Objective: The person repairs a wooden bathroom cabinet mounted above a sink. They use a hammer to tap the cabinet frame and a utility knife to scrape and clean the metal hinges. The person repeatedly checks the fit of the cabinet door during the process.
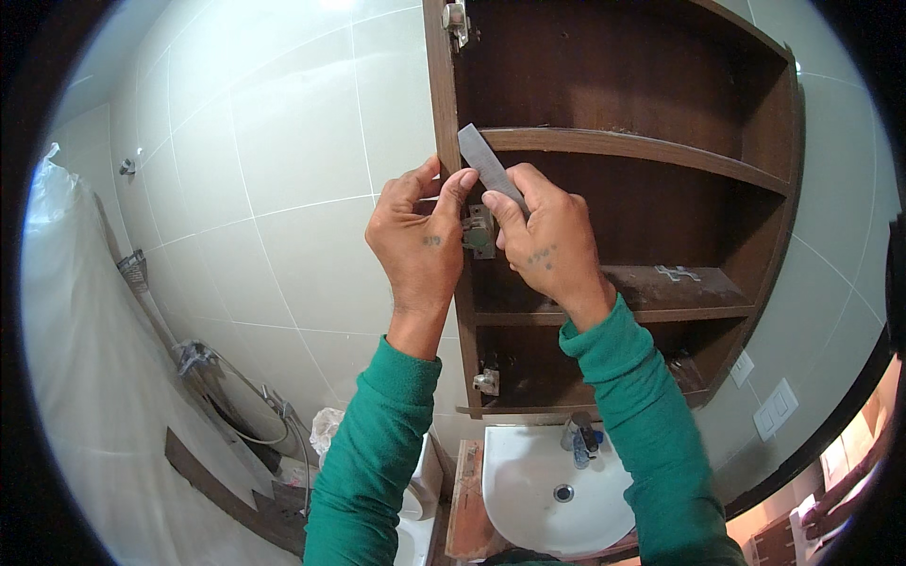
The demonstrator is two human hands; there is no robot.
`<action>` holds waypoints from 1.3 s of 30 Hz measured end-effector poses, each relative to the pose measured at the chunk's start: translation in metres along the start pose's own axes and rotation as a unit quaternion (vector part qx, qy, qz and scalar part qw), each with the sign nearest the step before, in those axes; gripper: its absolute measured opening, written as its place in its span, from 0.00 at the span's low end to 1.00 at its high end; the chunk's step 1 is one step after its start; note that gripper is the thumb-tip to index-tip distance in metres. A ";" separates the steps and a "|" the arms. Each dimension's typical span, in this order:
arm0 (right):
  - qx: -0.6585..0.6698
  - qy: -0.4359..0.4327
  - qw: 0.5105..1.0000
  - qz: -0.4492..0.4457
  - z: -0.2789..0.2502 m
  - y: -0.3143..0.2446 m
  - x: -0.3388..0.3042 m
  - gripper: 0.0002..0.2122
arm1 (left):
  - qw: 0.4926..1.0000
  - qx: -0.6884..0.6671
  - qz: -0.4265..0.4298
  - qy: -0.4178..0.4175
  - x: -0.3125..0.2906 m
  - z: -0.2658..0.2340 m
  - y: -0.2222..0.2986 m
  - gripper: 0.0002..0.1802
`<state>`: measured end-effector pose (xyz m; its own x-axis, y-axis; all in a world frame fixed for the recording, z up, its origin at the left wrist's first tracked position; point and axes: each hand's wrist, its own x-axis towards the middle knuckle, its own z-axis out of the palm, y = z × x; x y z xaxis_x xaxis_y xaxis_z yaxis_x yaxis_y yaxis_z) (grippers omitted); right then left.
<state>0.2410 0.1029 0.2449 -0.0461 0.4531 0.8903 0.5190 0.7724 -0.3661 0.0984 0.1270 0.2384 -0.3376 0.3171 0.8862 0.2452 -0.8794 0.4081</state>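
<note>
A dark wooden wall cabinet [661, 151] with no door hangs open in front of me. My right hand [547, 236] grips a flat grey metal tool [486, 160] that points up and left, its lower end hidden in my fist. My left hand [420, 236] rests against the cabinet's left side panel, thumb and forefinger touching the tool. Between both hands sits a metal hinge plate [478, 231] fixed to the inside of that panel. Both forearms wear green sleeves.
Another hinge plate [487, 381] sits lower on the panel, one more [457, 19] at the top. Small metal parts [678, 274] lie on the middle shelf. Below is a white washbasin [557, 491] with a tap [580, 439]. White tiled wall left, plastic sheeting [85, 377] far left.
</note>
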 end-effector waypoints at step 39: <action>0.054 0.093 0.970 0.219 -0.098 -0.068 -0.141 0.13 | 0.991 -0.036 -0.052 -0.120 0.006 -0.013 -0.027 0.35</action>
<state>0.2959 -0.0572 0.1713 0.3182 0.6681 0.6726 0.3615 0.5704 -0.7376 0.0781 0.1479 0.2294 -0.1300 0.4755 0.8700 0.1509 -0.8578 0.4914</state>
